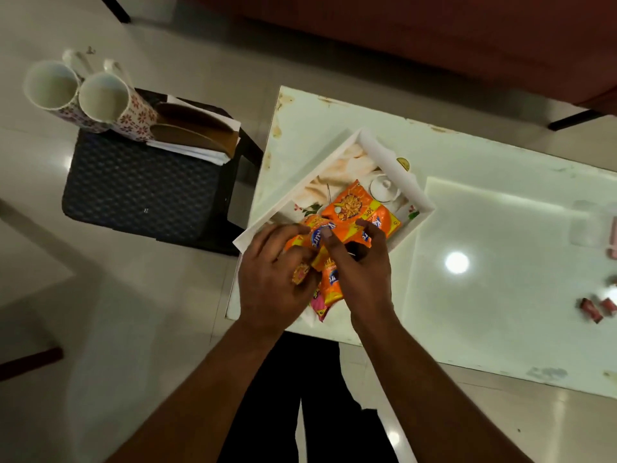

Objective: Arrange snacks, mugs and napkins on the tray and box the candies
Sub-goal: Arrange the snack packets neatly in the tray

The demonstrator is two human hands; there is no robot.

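Note:
A white tray [337, 152] with a printed picture lies at an angle on the white table's left end. One orange snack packet [359, 203] rests inside it. My left hand [273, 275] and my right hand [362, 272] both grip more orange snack packets [330, 282] over the tray's near corner. A pink packet [319, 304] pokes out under them. Two flowered mugs [100, 98] and a stack of napkins [193, 135] stand on a dark stool to the left. Wrapped red candies [592, 309] lie at the table's right edge.
The white table [500, 262] has a glossy panel with a lamp reflection. The dark woven stool [140, 188] stands close to its left end. A red-brown sofa [467, 38] runs behind. My dark trousers show below the table edge.

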